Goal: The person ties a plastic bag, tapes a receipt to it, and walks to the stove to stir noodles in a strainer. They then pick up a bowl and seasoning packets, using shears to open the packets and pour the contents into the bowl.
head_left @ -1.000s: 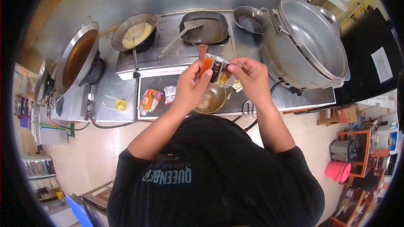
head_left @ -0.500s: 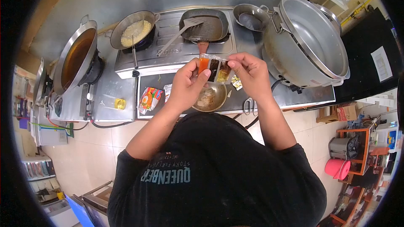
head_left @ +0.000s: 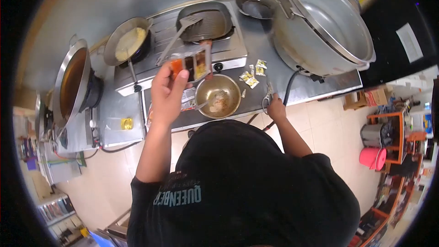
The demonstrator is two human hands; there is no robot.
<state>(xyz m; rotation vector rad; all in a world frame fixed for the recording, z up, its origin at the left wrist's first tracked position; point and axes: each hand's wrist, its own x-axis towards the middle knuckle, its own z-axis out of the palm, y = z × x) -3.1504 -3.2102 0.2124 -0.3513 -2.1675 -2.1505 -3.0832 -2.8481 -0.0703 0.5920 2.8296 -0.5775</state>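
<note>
My left hand [head_left: 167, 92] is closed on a joined strip of clear seasoning sachets [head_left: 188, 67], with orange, dark brown and yellowish contents. The strip is held up above the counter, between the stove and a metal bowl [head_left: 236, 92]. Whitish and brown contents and a utensil handle show in this bowl. At the counter's front edge, my right hand [head_left: 276, 108] has its fingers closed at the handles of a pair of scissors [head_left: 268, 95]. Several small torn gold-and-white packets [head_left: 250, 80] lie between the bowl and the scissors. Partly behind my left forearm is a noodle packet [head_left: 188, 95].
On the two-burner stove [head_left: 235, 58] are a pan of pale food [head_left: 130, 43] and a square grill pan [head_left: 215, 11] with a slotted spatula [head_left: 183, 29]. A wok of brown liquid [head_left: 73, 82] stands left. To the right are a small wok [head_left: 244, 1] and a large pot [head_left: 292, 41].
My right hand has let go of the sachet strip and moved down right to the scissors. My left hand keeps the strip and has shifted left. The view has tilted.
</note>
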